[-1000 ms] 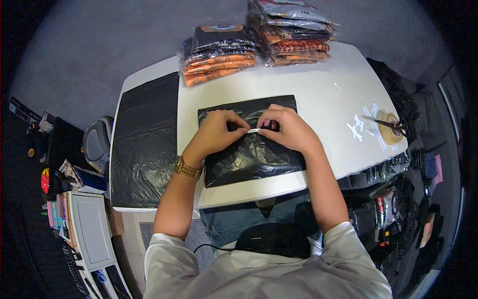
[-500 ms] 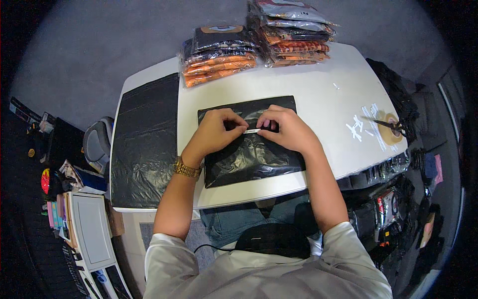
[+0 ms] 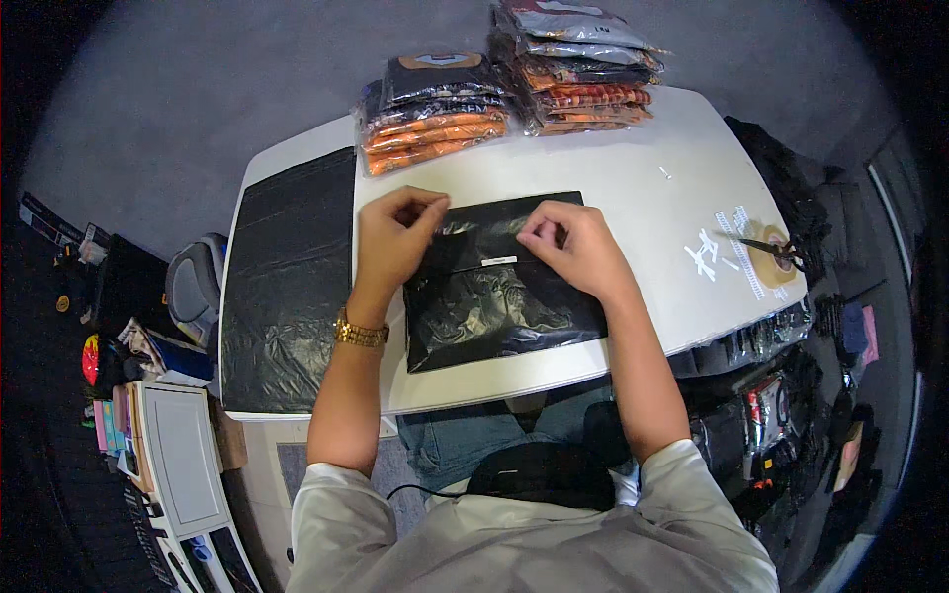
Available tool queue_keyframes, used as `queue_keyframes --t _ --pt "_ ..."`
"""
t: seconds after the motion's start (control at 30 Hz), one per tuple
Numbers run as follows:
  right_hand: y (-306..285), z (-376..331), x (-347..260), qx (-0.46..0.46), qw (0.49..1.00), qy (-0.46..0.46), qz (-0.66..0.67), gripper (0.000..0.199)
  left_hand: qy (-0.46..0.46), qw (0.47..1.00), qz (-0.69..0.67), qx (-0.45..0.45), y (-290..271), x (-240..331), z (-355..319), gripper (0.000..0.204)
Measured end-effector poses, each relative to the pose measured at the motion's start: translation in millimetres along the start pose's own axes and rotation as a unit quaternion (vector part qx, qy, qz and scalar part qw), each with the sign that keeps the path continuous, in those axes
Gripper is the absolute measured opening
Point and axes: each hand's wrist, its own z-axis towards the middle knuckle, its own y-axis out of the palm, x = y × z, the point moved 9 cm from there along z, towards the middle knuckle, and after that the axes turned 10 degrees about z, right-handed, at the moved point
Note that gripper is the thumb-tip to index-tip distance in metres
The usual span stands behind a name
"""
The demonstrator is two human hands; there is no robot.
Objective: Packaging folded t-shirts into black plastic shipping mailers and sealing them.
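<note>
**Two hands on black bag**

Both pinch the black plastic bag [image 3: 499, 287] flat on white table [image 3: 613, 188]: left hand [image 3: 390, 242] at its top-left, right hand [image 3: 573, 242] top-right. Bag's long axis runs l-r; white tape strip [image 3: 499, 262] btw my fingers.

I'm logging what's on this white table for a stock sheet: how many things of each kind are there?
Black plastic bag under both hands: 1
Stack of flat black bags on the left: 1
Piles of packed garments: 2
Tape roll: 1
Total: 5
</note>
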Motion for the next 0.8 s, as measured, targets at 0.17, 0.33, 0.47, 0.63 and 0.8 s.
queue_keyframes --t 0.17,0.33,0.47,0.63,0.8 --pt "-29 -23 -5 0.143 0.985 -0.067 0.068 0.030 0.016 0.985 -0.131 0.107 -45 -31 7 0.039" --pt "-84 -116 0 0.238 0.952 -0.102 0.162 0.022 0.059 0.958 -0.171 0.221 -78 -35 0 0.046" --pt "-141 -210 36 0.321 0.931 -0.104 0.143 0.016 0.079 0.967 -0.174 0.169 -47 0 -9 0.043" --pt "-180 -289 79 0.427 0.896 -0.052 0.113 0.016 0.156 0.985 -0.069 0.020 48 107 -56 0.032" --pt "-146 -314 82 0.406 0.912 -0.041 0.042 0.013 0.191 0.959 0.019 -0.207 185 158 -111 0.013"
